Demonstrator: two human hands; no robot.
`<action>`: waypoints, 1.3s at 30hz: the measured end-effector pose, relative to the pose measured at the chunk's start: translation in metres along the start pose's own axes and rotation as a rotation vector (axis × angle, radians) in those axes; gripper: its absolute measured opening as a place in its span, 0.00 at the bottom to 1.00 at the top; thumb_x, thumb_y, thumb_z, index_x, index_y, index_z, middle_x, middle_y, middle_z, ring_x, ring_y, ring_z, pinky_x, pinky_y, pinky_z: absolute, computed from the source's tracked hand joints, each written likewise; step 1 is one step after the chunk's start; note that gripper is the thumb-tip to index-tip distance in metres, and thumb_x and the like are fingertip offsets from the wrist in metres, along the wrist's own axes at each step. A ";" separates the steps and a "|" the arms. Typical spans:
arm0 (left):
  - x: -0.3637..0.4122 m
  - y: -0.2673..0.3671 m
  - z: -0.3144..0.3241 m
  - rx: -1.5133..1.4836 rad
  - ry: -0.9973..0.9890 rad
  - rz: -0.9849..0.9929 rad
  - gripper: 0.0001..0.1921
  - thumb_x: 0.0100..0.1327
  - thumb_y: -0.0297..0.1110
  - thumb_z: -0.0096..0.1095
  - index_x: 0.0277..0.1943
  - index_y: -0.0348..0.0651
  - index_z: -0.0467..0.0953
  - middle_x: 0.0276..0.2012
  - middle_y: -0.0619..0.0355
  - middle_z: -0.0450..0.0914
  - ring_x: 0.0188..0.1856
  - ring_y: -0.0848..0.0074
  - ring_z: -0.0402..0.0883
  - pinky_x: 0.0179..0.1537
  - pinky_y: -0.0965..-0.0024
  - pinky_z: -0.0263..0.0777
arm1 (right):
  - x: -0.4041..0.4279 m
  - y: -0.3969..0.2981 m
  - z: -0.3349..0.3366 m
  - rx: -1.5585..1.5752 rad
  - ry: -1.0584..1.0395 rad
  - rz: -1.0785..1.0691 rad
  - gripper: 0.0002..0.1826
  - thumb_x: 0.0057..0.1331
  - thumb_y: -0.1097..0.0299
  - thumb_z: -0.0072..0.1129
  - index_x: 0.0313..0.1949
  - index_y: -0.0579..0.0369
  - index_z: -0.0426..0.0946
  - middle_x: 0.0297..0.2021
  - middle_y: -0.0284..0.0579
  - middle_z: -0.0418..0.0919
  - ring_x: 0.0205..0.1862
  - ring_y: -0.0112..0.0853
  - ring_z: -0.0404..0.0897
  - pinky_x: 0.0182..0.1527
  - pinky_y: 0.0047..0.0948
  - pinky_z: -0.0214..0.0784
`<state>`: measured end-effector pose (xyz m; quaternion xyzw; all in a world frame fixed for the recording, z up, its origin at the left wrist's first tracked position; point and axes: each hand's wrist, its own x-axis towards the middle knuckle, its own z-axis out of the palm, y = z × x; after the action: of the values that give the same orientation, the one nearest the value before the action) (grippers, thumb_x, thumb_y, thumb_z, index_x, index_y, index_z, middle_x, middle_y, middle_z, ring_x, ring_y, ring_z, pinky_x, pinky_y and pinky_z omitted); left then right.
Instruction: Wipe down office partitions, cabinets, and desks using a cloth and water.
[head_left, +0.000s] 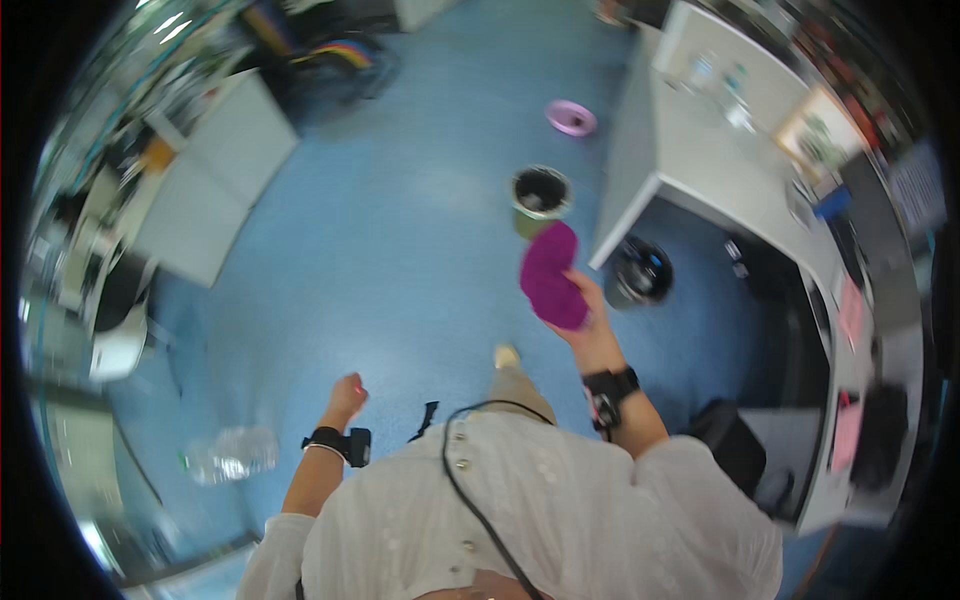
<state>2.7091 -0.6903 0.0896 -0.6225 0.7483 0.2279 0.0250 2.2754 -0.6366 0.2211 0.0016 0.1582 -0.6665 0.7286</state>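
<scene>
My right hand (586, 319) grips a bright purple cloth item (551, 277) out in front of me. The cloth looks soft and folded, and its exact kind is not plain. It overlaps in view the lower edge of a bin (541, 193) with a pale liner, which stands on the floor farther ahead. My left hand (346, 397) hangs low at my left side with curled fingers and nothing visible in it. Both wrists wear black straps with small devices.
A white desk (697, 154) runs along the right, a black-lined bin (641, 274) by its opening. Past the bins lies a pink basin (571, 118). Leftward are a cabinet (217, 180), a white chair (120, 341) and a large clear plastic bottle (232, 454). Blue floor (375, 225) stretches ahead.
</scene>
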 end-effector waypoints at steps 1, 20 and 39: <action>0.032 0.010 -0.006 -0.035 0.021 0.044 0.04 0.44 0.29 0.53 0.24 0.39 0.69 0.23 0.44 0.74 0.29 0.50 0.73 0.30 0.57 0.67 | 0.014 -0.010 -0.003 -0.027 0.028 -0.021 0.14 0.57 0.69 0.48 0.42 0.58 0.70 0.37 0.45 0.76 0.39 0.34 0.77 0.43 0.34 0.71; 0.351 -0.071 0.039 0.115 -0.402 0.048 0.08 0.39 0.31 0.60 0.22 0.39 0.70 0.23 0.46 0.75 0.29 0.55 0.75 0.30 0.59 0.69 | 0.341 -0.160 0.001 -0.082 0.352 -0.078 0.12 0.56 0.73 0.46 0.41 0.53 0.70 0.37 0.40 0.75 0.39 0.30 0.76 0.44 0.32 0.70; 0.880 0.259 -0.168 0.233 -0.378 0.444 0.03 0.42 0.25 0.52 0.22 0.37 0.68 0.21 0.43 0.72 0.29 0.49 0.72 0.30 0.56 0.66 | 0.580 -0.387 -0.053 0.124 0.648 -0.497 0.17 0.60 0.69 0.43 0.48 0.64 0.64 0.45 0.52 0.72 0.45 0.41 0.74 0.49 0.47 0.66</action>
<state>2.3094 -1.5311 0.0374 -0.3834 0.8692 0.2521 0.1845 1.9232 -1.2313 0.1164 0.2171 0.3343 -0.7953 0.4567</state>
